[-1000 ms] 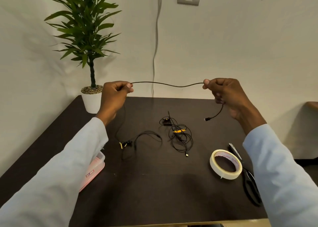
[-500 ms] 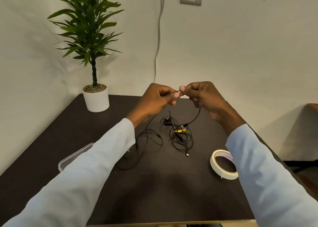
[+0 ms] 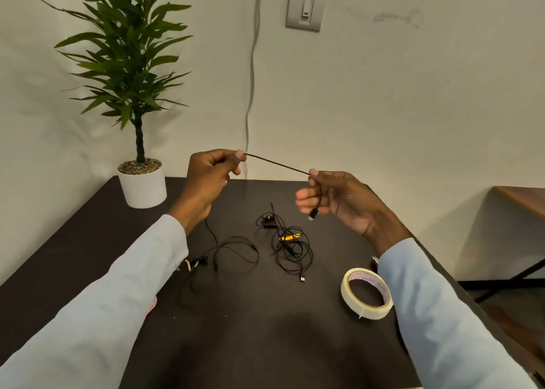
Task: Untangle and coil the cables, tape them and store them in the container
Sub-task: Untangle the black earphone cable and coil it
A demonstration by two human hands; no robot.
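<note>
While both hands, the left hand (image 3: 211, 171) and right hand (image 3: 333, 195), pinch a black cable (image 3: 277, 164) above the table (image 3: 265, 329), bare tabletop lies nearer than the tape roll (image 3: 365, 294).

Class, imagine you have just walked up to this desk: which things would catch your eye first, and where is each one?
First, the black cable stretched in the air between the left hand and the right hand, above the dark table. Next, the tangled cables lying at the table's middle, with the roll of tape to their right. The potted plant stands at the far left corner.
</note>
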